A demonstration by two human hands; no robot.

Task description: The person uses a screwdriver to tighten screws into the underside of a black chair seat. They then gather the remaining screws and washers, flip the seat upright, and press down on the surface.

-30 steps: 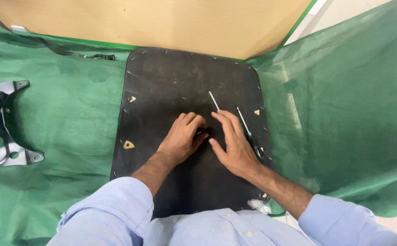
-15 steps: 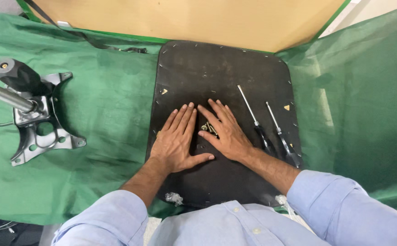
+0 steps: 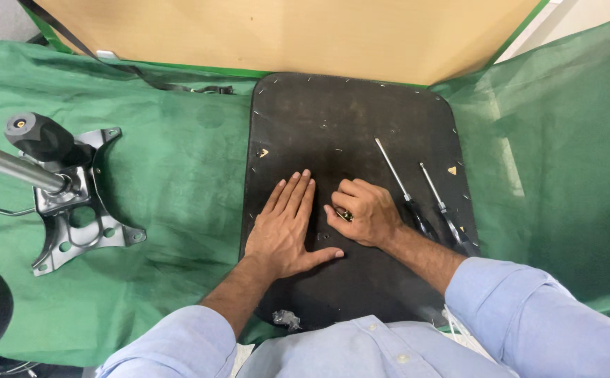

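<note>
Small metal part (image 3: 345, 215) sits pinched in my curled right hand (image 3: 363, 213) on the black panel (image 3: 347, 119); left hand (image 3: 287, 227) lies flat, released, beside it.

**Room on the black panel**

Two screwdrivers (image 3: 411, 192) lie just right of the right hand (image 3: 364, 213), blocking that side. The black panel (image 3: 333, 119) above both hands is bare. A metal chair bracket (image 3: 74, 203) sits well left.

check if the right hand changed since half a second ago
Yes. The right hand, flat on the black panel before, has curled its fingers beside the two screwdrivers.
</note>
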